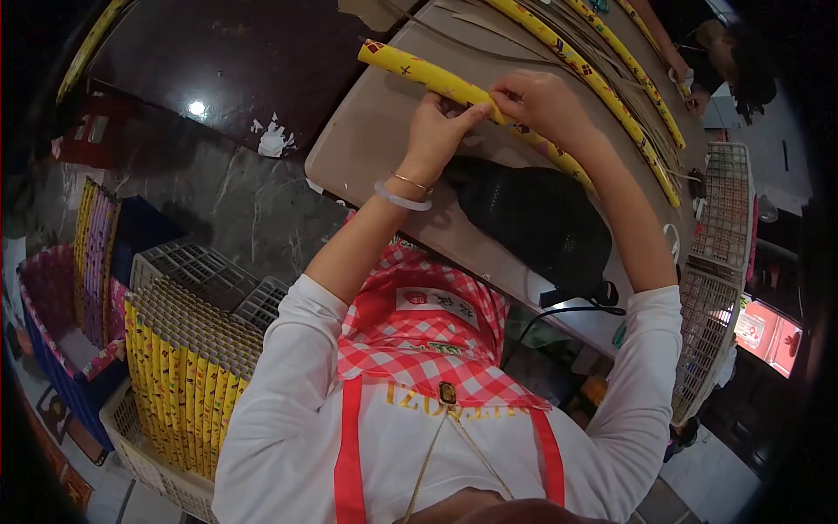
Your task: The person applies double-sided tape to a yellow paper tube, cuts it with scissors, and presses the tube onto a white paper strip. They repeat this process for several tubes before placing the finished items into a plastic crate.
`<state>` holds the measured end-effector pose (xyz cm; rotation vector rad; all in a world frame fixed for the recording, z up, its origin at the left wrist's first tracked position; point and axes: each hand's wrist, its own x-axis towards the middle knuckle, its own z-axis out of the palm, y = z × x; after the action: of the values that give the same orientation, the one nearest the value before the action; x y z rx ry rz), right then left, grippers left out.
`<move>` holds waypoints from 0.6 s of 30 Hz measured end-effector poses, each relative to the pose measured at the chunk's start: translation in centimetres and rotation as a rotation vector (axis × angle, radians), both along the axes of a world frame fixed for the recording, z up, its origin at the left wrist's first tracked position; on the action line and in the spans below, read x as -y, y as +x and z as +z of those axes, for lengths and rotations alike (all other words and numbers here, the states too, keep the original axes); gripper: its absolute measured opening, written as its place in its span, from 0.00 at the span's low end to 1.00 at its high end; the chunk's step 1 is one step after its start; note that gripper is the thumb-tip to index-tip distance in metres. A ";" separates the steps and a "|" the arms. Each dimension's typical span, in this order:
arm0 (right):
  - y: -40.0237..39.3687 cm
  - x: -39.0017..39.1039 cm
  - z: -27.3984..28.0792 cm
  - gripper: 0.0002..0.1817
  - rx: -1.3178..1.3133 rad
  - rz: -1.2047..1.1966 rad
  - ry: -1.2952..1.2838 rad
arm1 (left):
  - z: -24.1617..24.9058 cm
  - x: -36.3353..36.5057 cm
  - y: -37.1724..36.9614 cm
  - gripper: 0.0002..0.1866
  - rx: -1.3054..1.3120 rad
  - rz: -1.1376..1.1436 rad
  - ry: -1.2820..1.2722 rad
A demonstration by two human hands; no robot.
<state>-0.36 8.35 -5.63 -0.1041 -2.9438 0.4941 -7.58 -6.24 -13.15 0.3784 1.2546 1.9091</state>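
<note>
A long yellow tube [419, 72] with small dark and red patterns runs slantwise above the beige table [358, 131]. My left hand [441, 127] is closed round its middle from below, the thumb lying along the near side. Just to the right, my right hand [537, 100] pinches at the tube's surface with bent fingers; its fingertips are partly hidden. Beyond that hand the tube continues down towards my right forearm. Below it on the table lies a black bag-like object [532, 214] with a dark cord.
More yellow patterned tubes [602, 87] and thin brown strips lie at the table's right. A crate [153, 454] of upright yellow tubes stands at lower left, beside a flowered bin [52, 306]. Stacked baskets [711, 297] stand right. Another person's hand [696, 100] is at upper right.
</note>
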 end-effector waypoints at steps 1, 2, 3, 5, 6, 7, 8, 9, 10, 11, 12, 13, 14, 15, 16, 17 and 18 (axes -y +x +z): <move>0.0 -0.1 -0.2 0.08 0.001 -0.002 0.000 | -0.2 0.0 0.0 0.24 -0.017 0.001 0.007; 0.1 -0.2 -0.4 0.08 -0.009 0.010 0.034 | -0.4 -0.1 0.0 0.24 -0.033 0.004 0.014; 0.1 -0.2 -0.4 0.07 -0.018 0.024 0.069 | -0.5 -0.2 0.0 0.24 -0.032 0.004 0.015; 0.2 0.0 -0.3 0.07 0.013 -0.028 0.010 | -0.7 -0.2 0.0 0.23 -0.055 0.024 0.038; 0.3 0.1 -0.2 0.07 0.044 -0.081 -0.049 | -0.5 -0.2 0.1 0.23 -0.054 0.026 0.037; 0.3 0.0 -0.3 0.07 0.045 -0.080 -0.050 | -0.3 -0.1 0.1 0.23 -0.032 0.013 0.030; 0.2 -0.3 -0.5 0.07 0.042 -0.064 -0.051 | -0.2 0.0 0.1 0.22 -0.010 0.000 0.023; 0.1 -0.3 -0.4 0.07 0.037 -0.049 -0.051 | -0.3 -0.1 0.0 0.22 -0.011 0.000 0.023; 0.2 -0.2 -0.3 0.07 0.037 -0.048 -0.051 | -0.7 -0.1 0.0 0.22 -0.029 -0.004 0.039; 0.3 0.0 -0.1 0.08 0.066 -0.116 -0.150 | -0.9 -0.2 0.0 0.22 -0.047 -0.009 0.056; 0.4 0.1 0.1 0.09 0.095 -0.184 -0.249 | -0.9 -0.2 0.0 0.22 -0.047 -0.009 0.057; 0.4 0.0 0.1 0.09 0.094 -0.183 -0.248 | -0.9 -0.2 0.0 0.21 -0.050 -0.011 0.050; 0.5 -0.3 0.1 0.09 0.133 -0.196 -0.327 | -0.9 -0.2 0.0 0.21 -0.052 -0.012 0.044; 0.6 -0.5 0.1 0.10 0.173 -0.209 -0.406 | -0.8 -0.2 -0.1 0.21 -0.052 -0.012 0.044; 0.7 -0.6 0.0 0.10 0.172 -0.210 -0.406 | -0.8 -0.2 0.0 0.21 -0.050 -0.016 0.038; 0.8 -0.7 -0.1 0.10 0.147 -0.185 -0.396 | -0.8 -0.2 0.0 0.21 -0.047 -0.020 0.032; 0.9 -0.8 -0.1 0.10 0.122 -0.160 -0.386 | -0.8 -0.3 0.0 0.21 -0.047 -0.021 0.031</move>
<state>0.55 9.13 -5.77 -0.4229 -2.8808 1.0557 -7.59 -5.98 -13.97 0.4541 1.2478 1.9134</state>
